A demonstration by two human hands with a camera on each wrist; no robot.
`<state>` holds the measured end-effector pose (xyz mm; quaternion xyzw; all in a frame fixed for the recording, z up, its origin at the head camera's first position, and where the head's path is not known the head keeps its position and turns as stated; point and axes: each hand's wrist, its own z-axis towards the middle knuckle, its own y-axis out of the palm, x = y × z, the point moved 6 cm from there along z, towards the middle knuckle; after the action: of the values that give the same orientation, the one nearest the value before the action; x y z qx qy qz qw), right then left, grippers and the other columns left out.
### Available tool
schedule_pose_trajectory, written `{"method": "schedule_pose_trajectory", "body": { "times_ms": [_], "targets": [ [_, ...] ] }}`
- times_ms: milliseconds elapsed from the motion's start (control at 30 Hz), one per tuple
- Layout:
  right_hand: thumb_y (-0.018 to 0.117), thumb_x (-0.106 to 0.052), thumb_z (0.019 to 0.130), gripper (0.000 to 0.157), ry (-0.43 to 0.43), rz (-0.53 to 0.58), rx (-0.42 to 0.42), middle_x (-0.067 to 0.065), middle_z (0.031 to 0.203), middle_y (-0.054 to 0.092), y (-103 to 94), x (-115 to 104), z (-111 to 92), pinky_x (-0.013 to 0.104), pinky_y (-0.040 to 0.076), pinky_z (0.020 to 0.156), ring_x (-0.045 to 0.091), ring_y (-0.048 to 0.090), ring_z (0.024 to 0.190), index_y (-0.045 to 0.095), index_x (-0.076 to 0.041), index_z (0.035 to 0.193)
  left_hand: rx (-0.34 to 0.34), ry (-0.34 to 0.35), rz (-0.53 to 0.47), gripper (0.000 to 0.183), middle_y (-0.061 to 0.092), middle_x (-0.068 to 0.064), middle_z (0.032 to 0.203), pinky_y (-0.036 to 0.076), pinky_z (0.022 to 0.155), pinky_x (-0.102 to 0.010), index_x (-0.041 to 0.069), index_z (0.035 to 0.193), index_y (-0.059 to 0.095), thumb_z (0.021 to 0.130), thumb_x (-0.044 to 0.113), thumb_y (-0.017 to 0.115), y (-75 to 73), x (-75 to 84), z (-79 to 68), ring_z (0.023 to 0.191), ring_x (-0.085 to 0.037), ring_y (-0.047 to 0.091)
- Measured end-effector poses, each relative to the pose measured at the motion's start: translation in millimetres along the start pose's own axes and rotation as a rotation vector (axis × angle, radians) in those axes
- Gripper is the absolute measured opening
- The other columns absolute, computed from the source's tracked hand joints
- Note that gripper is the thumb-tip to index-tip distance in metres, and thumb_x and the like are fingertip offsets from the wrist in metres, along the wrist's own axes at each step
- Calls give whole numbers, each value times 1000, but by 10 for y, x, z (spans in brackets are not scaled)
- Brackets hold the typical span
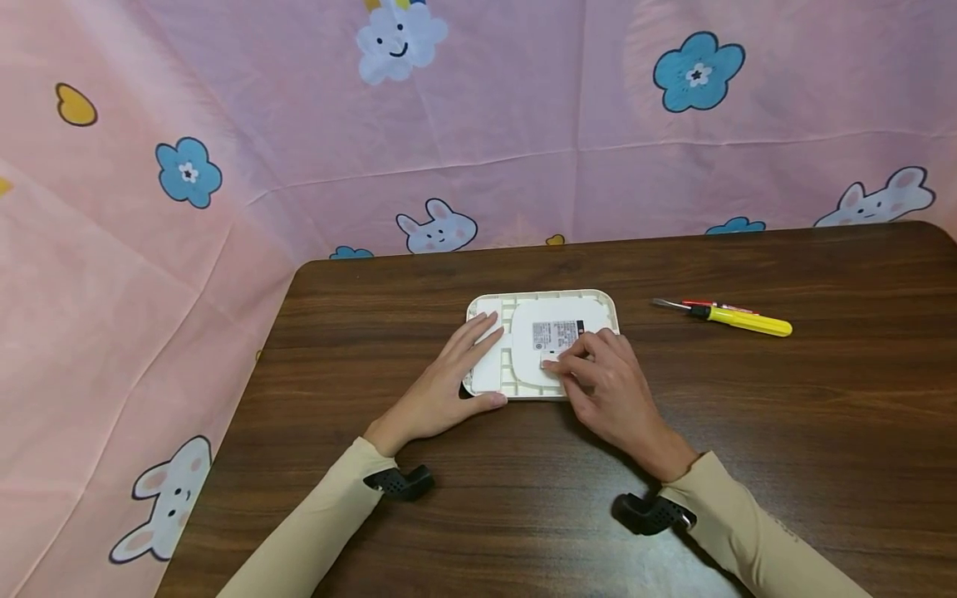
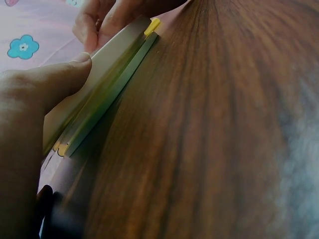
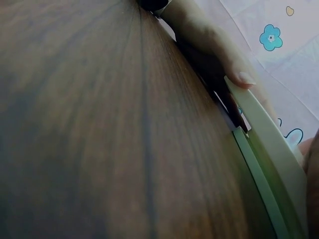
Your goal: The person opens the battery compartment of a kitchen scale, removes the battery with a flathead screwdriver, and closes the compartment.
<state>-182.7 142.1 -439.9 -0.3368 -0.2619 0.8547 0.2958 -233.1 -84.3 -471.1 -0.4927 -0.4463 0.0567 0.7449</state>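
A white, flat device with rounded corners [image 1: 489, 361] lies on the table, its ribbed face with a printed label [image 1: 552, 334] turned up. My left hand [image 1: 441, 394] rests on its left end, fingers spread over the top and thumb at the near edge. With thumb and fingertips, my right hand [image 1: 616, 386] pinches a small white piece [image 1: 548, 356] just below the label. That piece is partly hidden by the fingers. In the left wrist view, a narrow gap runs between the device's white body [image 2: 107, 57] and a pale green lower plate [image 2: 112, 94].
To the right of the device lies a screwdriver with a yellow handle [image 1: 748, 321]. A thin red tool [image 1: 695, 302] lies right behind it, partly covered. The brown wooden table [image 1: 822, 432] ends at a patterned pink cloth [image 1: 523, 108] behind and to the left.
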Motion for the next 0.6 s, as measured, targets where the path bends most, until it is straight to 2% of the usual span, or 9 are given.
{"method": "schedule_pose_trajectory", "body": {
  "times_ms": [233,600],
  "targets": [
    [82,-3,86,19,-43,-23,8,4,92,68,-32,-19,2,39,45,81,22,54,91,86,-13,102,-1,6,-4,94,5,10,179,27,125,-66,30,170,21,96,79,51,-11,7,13,167,-17,0],
    [80,-3,88,21,-46,-22,14,3,92,67,-33,-13,12,38,44,80,22,53,90,85,-14,104,0,11,-6,92,5,10,179,28,125,-67,29,170,21,98,73,55,-16,6,12,167,-18,0]
  ]
}}
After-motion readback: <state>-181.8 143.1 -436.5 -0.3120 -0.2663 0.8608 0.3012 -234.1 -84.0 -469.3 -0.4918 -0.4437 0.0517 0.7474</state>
